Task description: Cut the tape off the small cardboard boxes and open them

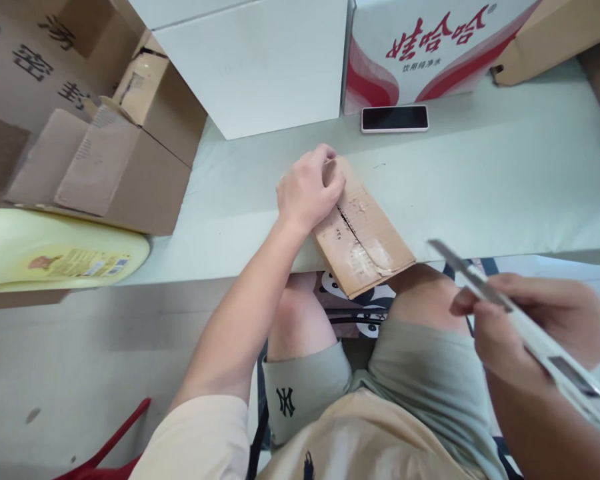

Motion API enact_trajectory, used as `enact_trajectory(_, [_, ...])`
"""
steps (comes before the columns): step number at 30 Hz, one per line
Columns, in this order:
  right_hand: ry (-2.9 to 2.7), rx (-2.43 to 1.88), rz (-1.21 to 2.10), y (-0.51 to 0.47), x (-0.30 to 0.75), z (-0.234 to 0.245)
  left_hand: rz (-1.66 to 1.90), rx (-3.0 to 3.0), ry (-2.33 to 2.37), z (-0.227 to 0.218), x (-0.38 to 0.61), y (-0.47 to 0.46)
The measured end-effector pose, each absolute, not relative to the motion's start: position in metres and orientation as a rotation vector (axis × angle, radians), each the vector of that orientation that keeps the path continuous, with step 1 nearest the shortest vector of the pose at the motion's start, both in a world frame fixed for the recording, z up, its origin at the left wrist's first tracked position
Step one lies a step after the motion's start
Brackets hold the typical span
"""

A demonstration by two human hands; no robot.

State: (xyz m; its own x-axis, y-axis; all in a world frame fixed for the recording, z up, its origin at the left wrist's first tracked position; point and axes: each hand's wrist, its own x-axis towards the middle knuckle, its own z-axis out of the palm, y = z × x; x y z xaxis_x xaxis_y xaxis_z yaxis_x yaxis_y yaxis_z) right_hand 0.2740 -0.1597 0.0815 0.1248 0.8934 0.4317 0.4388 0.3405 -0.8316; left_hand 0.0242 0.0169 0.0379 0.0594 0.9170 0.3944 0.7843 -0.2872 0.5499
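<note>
A small brown cardboard box lies at the table's front edge, its near corner jutting past it. A dark slit runs along the middle of its top, with torn, whitish tape patches beside it. My left hand is closed over the box's far end, its fingertips partly hidden. My right hand, to the right of the box and above my leg, is closed around a white utility knife. The knife's metal blade is out, pointing up and left, apart from the box.
The table has a pale green cover. Along its back stand a white box, a red-and-white carton and a phone. To the left are open cardboard boxes and a yellow bottle on its side.
</note>
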Motion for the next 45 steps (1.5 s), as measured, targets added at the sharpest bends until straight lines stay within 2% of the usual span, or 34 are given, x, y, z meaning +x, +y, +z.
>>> enact_trajectory(4, [-1.408,-1.208,0.493,-0.154,0.261,0.06,1.406,2.106,1.638,0.042,0.015,-0.009])
enact_trajectory(8, [-1.633,-1.309,0.563,-0.145,0.253,0.045,1.476,1.991,1.574,0.035,0.019,-0.079])
enact_trajectory(15, [-1.825,-1.272,0.607,-0.145,0.242,0.043,1.12,1.861,1.588,-0.001,0.044,-0.177])
enact_trajectory(23, [-1.764,-1.203,0.69,-0.166,0.236,0.03,1.147,1.619,1.223,-0.008,0.033,-0.174])
enact_trajectory(30, [-1.758,-1.239,0.715,-0.165,0.239,0.023,0.992,1.897,1.481,0.016,0.013,-0.165])
enact_trajectory(38, [-1.813,-1.243,0.588,-0.16,0.238,0.033,1.283,2.453,1.52,0.028,0.009,-0.146])
enact_trajectory(45, [-1.858,-1.241,0.563,-0.159,0.232,0.037,1.415,2.517,1.571,0.019,0.009,-0.148])
